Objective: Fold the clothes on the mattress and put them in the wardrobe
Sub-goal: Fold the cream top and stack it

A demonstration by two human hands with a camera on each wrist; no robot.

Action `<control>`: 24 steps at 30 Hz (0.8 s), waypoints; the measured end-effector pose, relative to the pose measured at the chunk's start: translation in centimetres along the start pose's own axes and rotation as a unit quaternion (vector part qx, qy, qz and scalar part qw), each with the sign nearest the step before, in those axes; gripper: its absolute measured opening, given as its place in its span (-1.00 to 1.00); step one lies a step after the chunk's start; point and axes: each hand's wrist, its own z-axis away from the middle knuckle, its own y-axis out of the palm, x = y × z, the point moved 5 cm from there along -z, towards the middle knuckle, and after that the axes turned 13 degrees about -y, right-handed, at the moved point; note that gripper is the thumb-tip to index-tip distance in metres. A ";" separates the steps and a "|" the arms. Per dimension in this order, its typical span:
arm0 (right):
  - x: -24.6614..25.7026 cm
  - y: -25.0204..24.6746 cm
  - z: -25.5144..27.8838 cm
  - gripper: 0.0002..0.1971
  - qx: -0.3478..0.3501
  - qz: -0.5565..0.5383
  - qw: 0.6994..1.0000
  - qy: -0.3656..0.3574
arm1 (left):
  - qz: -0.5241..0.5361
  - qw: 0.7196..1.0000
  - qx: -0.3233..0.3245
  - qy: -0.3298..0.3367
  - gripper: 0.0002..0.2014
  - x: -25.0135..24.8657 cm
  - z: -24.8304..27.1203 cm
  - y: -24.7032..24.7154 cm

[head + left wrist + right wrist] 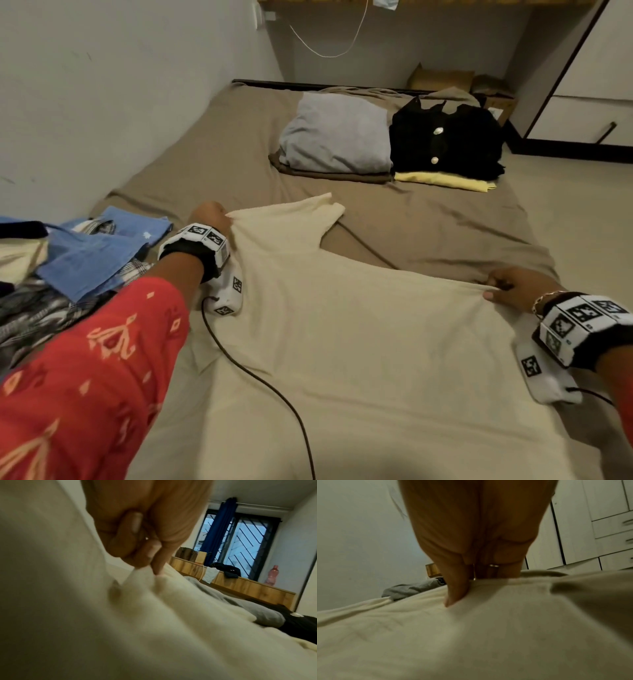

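Note:
A large cream garment [342, 325] lies spread across the near half of the brown mattress [222, 147]. My left hand [214, 216] pinches its far left edge, near a narrow cream flap that points away. In the left wrist view the fingers [137, 550] curl on a bunched fold of the cream garment [154, 615]. My right hand [510, 287] pinches the right edge, thumb on top; the right wrist view shows the thumb [455, 591] pressed into the cream garment [471, 635]. A folded stack sits farther back: a black buttoned garment [445, 140] on a yellow one [445, 181].
A grey pillow [335, 132] lies beside the folded stack. A heap of loose clothes, blue cloth [92, 253] on top, sits at the left by the wall. White wardrobe doors [589, 68] stand at the far right. A black cable [260, 377] runs over the garment.

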 end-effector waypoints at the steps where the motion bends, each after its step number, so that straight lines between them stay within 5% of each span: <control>1: -0.2 0.0 0.0 -0.71 -0.006 -0.021 1.000 0.003 | 0.022 1.000 -0.001 -0.018 -0.91 0.6 -0.4 -0.2; 9: -0.4 -0.1 0.3 -0.82 -0.002 -0.063 0.998 -0.014 | 0.305 0.930 0.186 -0.087 -0.76 -0.2 1.8 0.9; 16: 2.3 -3.2 5.8 -0.64 -0.099 -0.083 0.984 -0.125 | 0.369 0.896 0.234 -0.072 -0.82 3.3 5.3 -4.0; 24: 5.2 1.1 13.7 -0.63 -0.090 0.209 0.943 -0.241 | 0.335 0.900 0.276 -0.032 -0.83 11.6 11.5 -5.5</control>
